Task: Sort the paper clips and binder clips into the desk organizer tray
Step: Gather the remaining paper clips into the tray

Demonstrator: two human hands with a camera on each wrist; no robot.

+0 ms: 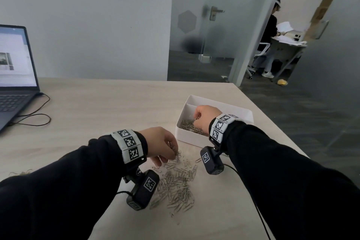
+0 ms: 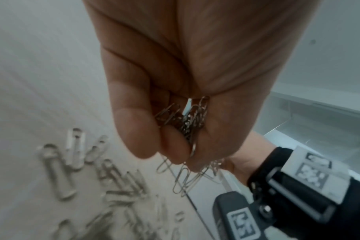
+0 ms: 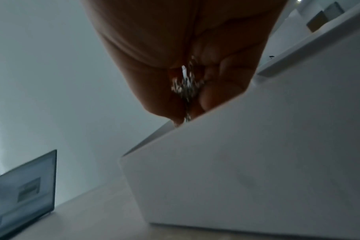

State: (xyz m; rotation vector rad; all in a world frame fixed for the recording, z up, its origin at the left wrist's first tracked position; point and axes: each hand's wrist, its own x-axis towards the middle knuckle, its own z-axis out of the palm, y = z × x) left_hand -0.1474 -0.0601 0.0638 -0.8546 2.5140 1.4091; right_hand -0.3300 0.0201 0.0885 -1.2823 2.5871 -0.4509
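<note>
A loose pile of silver paper clips (image 1: pixel 175 183) lies on the desk in front of me. My left hand (image 1: pixel 171 150) hovers over the pile's far edge and grips a bunch of paper clips (image 2: pixel 185 120) in its curled fingers. The white organizer tray (image 1: pixel 241 110) stands to the right, its near compartment holding a heap of paper clips (image 1: pixel 190 125). My right hand (image 1: pixel 196 118) is above that compartment, fingers curled round a small bunch of clips (image 3: pixel 185 87). No binder clips are in view.
An open laptop (image 1: pixel 15 76) with its cable (image 1: pixel 37 117) sits at the desk's far left. The desk's right edge runs just past the tray. A person stands at another table (image 1: pixel 288 45) beyond the glass door.
</note>
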